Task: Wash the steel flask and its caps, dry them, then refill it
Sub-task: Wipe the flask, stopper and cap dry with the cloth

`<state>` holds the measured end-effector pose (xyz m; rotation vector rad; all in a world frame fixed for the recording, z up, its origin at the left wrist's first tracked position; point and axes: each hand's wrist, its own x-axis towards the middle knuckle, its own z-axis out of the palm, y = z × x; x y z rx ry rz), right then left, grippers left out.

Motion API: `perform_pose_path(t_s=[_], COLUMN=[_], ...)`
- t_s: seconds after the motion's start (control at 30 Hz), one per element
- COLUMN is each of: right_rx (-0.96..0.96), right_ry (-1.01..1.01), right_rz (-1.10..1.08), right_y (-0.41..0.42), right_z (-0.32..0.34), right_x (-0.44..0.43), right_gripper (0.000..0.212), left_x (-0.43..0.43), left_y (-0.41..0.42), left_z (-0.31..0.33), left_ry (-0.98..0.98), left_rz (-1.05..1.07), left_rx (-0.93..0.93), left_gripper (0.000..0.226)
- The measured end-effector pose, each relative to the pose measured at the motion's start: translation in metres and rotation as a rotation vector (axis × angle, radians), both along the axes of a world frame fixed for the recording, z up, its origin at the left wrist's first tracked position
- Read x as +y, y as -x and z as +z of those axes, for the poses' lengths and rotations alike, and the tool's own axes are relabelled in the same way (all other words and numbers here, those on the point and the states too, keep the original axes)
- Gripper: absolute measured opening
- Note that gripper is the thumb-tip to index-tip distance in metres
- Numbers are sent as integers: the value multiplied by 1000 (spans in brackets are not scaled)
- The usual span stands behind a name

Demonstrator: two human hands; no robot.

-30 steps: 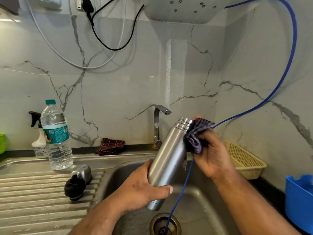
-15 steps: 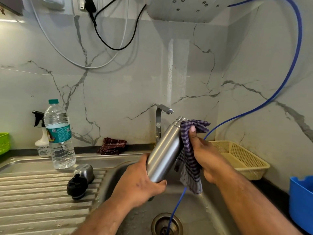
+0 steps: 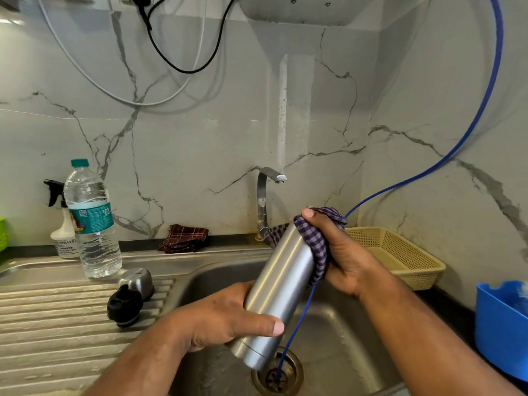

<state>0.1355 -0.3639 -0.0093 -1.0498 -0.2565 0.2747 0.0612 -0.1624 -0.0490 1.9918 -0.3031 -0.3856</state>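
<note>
Mid-frame over the sink [image 3: 351,332], left hand [image 3: 225,318] grips the steel flask [image 3: 281,284] low on its body while right hand [image 3: 343,252] clamps the checked cloth [image 3: 315,238] round its neck; prob best to twist flask w/ firm pressure, then dry caps [image 3: 130,295] lower left.

Silver flask [image 3: 278,290], purple-checked cloth [image 3: 315,241], blue hose [image 3: 468,132], beige basket [image 3: 405,258].

- one steel flask [image 3: 281,284]
- two caps: steel cap [image 3: 137,278], black cap [image 3: 125,308]
- two cloths: purple cloth [image 3: 314,244], maroon cloth [image 3: 184,238]
- one water bottle [image 3: 91,221]
- one spray bottle [image 3: 64,234]
</note>
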Motion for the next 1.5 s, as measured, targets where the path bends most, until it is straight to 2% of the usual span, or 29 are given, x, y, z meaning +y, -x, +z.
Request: perform_pose_path(t_s=[0.03, 0.1, 0.2, 0.27, 0.33, 0.43, 0.53, 0.6, 0.7, 0.77, 0.83, 0.87, 0.93, 1.0, 1.07, 1.13, 1.2, 1.3, 1.37, 1.43, 1.5], right_rx=[-11, -47, -83, -75, -83, -116, -140, -150, -161, -99, -54, -57, -84, -148, -226, -252, -231, -136, -77, -83, -130], right_ry=[-22, -25, 23, 8, -19, -84, -122, -114, -102, -99, -100, -100, -114, -152, -174, -143, -97, -57, -35, -50, -79], right_rz=[-11, -147, -387, -435, -439, -308, -176, -199, -413, -555, -597, -580, -496, -351, -234, -242, -367, -567, -619, -588, -527], right_y=[1, -1, -1, 2, 4, 5, 7, 8, 4, 2, 1, 2, 3, 4, 6, 7, 7, 1, 0, 0, 1], right_z=[1, 2, 2, 1, 2, 7, 6, 5, 4, 2, 1, 1, 4, 7, 6, 3, 3, 1, -1, 0, 3], right_x=[0, 2, 9, 12, 12, 5, 5, 10, 13, 14, 13, 12, 8, 5, 7, 12, 15, 15, 13, 11, 9], right_gripper=[31, 30, 20, 22, 18, 20, 31, 29, 13, 15, 21, 19, 15, 23, 33, 27, 17, 15, 14, 15, 13], left_x=[-2, -8, -30, -44, -48, -33, -17, -13, -16, -26, -36, -36, -27, -10, 5, 14, 9, -15, -29, -31, -21], left_y=[1, 0, -1, 0, -2, -4, 3, 3, -4, -7, -8, -8, -10, -10, -4, -4, -8, -12, -13, -15, -13], left_z=[0, -1, -9, -16, -16, 0, 10, 7, -3, -12, -19, -18, -8, 4, 8, 3, -3, -12, -18, -12, 1], left_ry=[23, -34, -299, -350, -358, -343, -91, -51, -147, -307, -486, -502, -419, -307, -91, -52, -175, -393, -523, -536, -523], left_rz=[-8, 50, 290, 450, 481, 308, 78, 62, 237, 374, 429, 427, 354, 165, -19, -43, 73, 336, 418, 393, 304], left_rx=[14, -81, -364, -458, -493, -429, -171, -111, -282, -468, -635, -671, -582, -358, -114, -70, -177, -516, -679, -688, -592], left_gripper=[66, 67, 81, 84, 82, 78, 60, 54, 74, 87, 88, 84, 77, 69, 65, 65, 66, 88, 93, 84, 74])
